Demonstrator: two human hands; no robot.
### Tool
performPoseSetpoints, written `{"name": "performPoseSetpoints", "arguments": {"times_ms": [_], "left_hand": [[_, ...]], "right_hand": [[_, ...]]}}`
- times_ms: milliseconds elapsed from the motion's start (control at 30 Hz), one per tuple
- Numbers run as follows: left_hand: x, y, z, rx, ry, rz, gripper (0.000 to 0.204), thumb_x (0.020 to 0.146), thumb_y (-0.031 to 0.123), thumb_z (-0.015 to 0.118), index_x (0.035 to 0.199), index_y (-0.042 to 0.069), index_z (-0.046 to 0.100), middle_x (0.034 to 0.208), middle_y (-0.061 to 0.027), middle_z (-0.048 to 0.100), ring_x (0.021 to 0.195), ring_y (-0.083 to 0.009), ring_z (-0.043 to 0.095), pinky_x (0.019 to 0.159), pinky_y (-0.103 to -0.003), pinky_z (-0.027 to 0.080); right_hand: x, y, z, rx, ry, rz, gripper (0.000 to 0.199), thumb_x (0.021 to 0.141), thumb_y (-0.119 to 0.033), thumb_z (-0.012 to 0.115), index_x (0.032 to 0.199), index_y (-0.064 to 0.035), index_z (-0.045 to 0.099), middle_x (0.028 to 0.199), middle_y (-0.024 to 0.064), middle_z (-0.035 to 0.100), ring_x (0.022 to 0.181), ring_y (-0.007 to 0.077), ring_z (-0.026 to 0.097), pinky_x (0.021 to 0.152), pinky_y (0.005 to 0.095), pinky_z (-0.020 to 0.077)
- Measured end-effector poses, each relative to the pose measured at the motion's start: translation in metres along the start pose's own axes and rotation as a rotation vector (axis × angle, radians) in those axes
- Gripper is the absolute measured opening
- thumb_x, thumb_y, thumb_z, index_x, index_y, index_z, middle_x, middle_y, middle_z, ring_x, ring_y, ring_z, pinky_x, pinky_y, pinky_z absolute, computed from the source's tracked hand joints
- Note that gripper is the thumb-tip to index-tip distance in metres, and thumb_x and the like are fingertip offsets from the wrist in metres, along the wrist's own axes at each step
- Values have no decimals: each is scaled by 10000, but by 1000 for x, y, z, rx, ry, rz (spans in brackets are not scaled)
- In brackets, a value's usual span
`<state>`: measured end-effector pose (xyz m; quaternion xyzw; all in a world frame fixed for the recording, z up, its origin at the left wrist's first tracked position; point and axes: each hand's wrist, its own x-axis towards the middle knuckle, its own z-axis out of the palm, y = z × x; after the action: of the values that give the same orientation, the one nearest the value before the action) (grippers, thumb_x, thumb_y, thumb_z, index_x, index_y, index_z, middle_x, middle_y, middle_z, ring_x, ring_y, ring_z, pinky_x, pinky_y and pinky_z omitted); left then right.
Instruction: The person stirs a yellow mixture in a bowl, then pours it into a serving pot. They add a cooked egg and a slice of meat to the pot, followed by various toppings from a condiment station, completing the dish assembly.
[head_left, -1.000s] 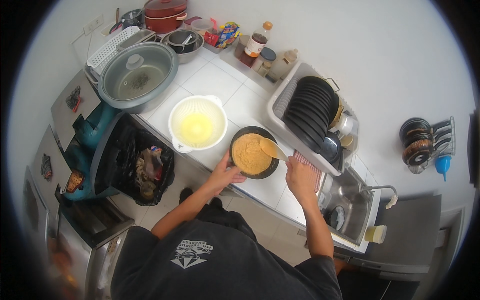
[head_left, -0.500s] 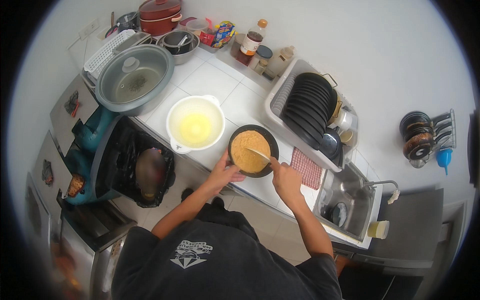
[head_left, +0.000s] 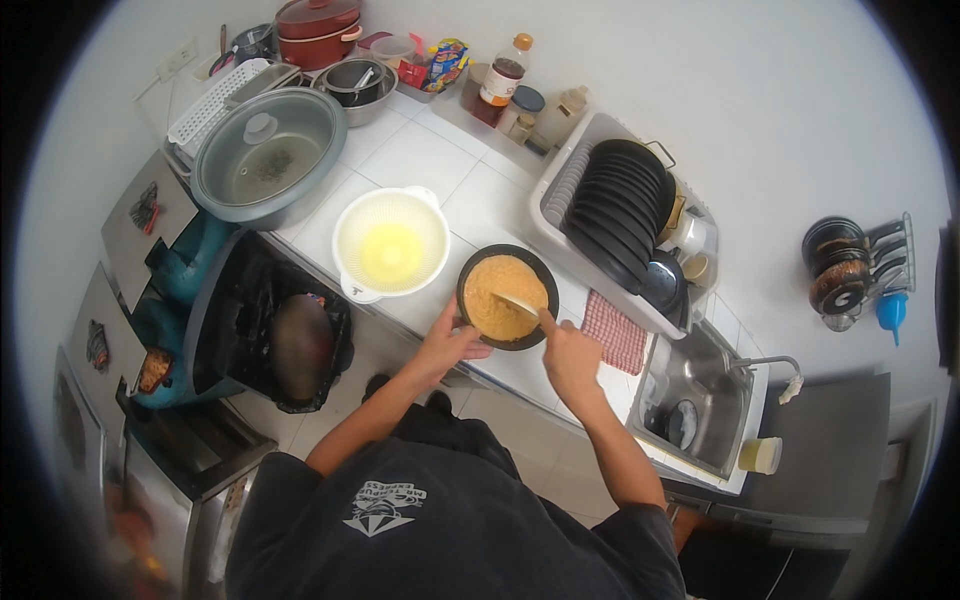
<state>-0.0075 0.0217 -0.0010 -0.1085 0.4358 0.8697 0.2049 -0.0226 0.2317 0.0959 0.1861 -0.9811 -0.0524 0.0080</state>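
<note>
A black round bowl (head_left: 549,277) stands on the tiled counter, holding a thick orange-tan mixture (head_left: 490,283). My left hand (head_left: 448,348) grips the bowl's near left side, its thumb along the rim and its fingers low against the wall. In my right hand (head_left: 572,358) is the handle of a pale spoon (head_left: 514,302), its far end sunk in the mixture, so the tip is hidden. Just left of the bowl sits a white colander (head_left: 345,225) with yellow liquid or a yellow base showing inside.
Right of the bowl lie a red-checked cloth (head_left: 613,332) and a dish rack (head_left: 548,195) of black plates, then a steel sink (head_left: 722,390). A large grey-rimmed pot (head_left: 215,205) stands at left, above a black-lined bin (head_left: 262,300). Bottles and jars (head_left: 505,80) line the wall.
The spoon has shifted slightly within the mixture, whose surface looks different. Both hands stay in nearly the same places on the bowl and spoon.
</note>
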Motion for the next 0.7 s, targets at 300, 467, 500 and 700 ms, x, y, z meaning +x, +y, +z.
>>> {"name": "performPoseSetpoints", "arguments": {"times_ms": [300, 467, 500, 700], "left_hand": [[-1, 5, 0, 18, 6, 5, 875, 989, 50, 551, 1629, 234, -15, 1340, -209, 454, 986, -300, 708, 844, -375, 632], [-2, 7, -1, 7, 16, 1, 884, 987, 56, 560, 1629, 208, -28, 1353, -206, 451, 982, -292, 709, 843, -363, 630], [-2, 7, 0, 19, 24, -3, 884, 987, 56, 561, 1628, 205, -30, 1358, -206, 450, 982, -291, 709, 844, -361, 629], [-2, 10, 0, 18, 18, -27, 887, 983, 50, 561, 1629, 206, -26, 1343, -203, 456, 995, -283, 699, 843, -363, 629]], "right_hand": [[12, 4, 0, 38, 95, 11, 457, 862, -64, 583, 1308, -156, 624, 782, 135, 659, 618, 311, 685, 528, 439, 524], [11, 4, 8, 43, -5, 9, 378, 907, -99, 576, 1272, -174, 643, 757, 134, 659, 630, 331, 673, 520, 467, 504], [11, 7, 8, -21, -5, 86, 374, 908, -103, 578, 1269, -172, 645, 754, 134, 660, 629, 333, 672, 520, 468, 503], [17, 9, 7, 97, -5, -16, 386, 878, -75, 575, 1251, -148, 640, 791, 140, 676, 651, 328, 691, 543, 454, 530]]}}
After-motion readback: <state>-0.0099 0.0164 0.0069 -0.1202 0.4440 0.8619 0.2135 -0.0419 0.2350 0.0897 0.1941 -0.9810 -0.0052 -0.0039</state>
